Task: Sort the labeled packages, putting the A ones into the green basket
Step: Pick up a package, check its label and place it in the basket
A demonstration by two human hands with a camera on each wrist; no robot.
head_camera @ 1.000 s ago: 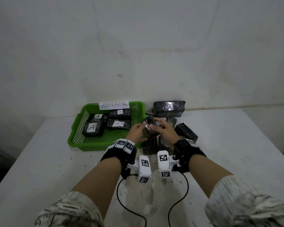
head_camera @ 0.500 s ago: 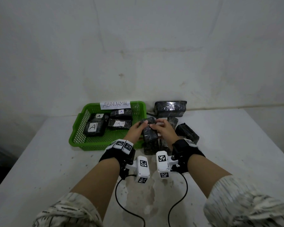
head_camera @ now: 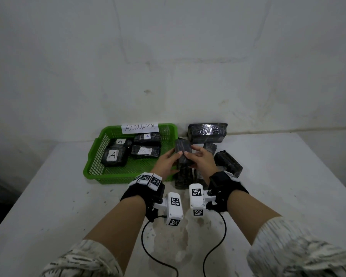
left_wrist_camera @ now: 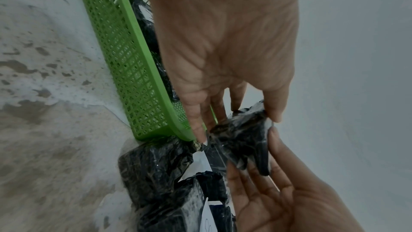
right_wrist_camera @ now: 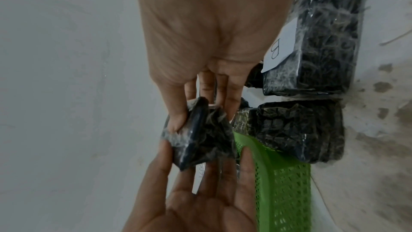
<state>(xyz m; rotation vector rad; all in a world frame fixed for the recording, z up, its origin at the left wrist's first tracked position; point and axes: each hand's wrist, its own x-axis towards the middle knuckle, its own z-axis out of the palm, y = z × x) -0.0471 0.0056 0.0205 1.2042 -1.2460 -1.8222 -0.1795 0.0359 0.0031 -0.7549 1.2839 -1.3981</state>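
Note:
Both hands hold one black wrapped package (head_camera: pixel 183 153) above the table, just right of the green basket (head_camera: pixel 92 162). My left hand (head_camera: pixel 173 158) grips its left side and my right hand (head_camera: pixel 196 156) its right side. In the left wrist view, thumb and fingers of the left hand (left_wrist_camera: pixel 236 126) pinch the package (left_wrist_camera: pixel 243 137). In the right wrist view, the right hand (right_wrist_camera: pixel 202 119) pinches the same package (right_wrist_camera: pixel 200 138). No label shows on its visible faces. Several packages marked A (head_camera: pixel 113 155) lie in the basket.
A paper sign reading ABNORMAL (head_camera: pixel 140 127) hangs on the basket's far wall. More black packages (head_camera: pixel 228 162) are piled right of the basket, one marked B (right_wrist_camera: pixel 323 41). A large black package (head_camera: pixel 208 132) leans on the wall. Two cables (head_camera: pixel 214 246) trail across the near table.
The hands have turned the package between them and shifted slightly toward the basket's right rim. Both still hold it. The basket and pile have not moved.

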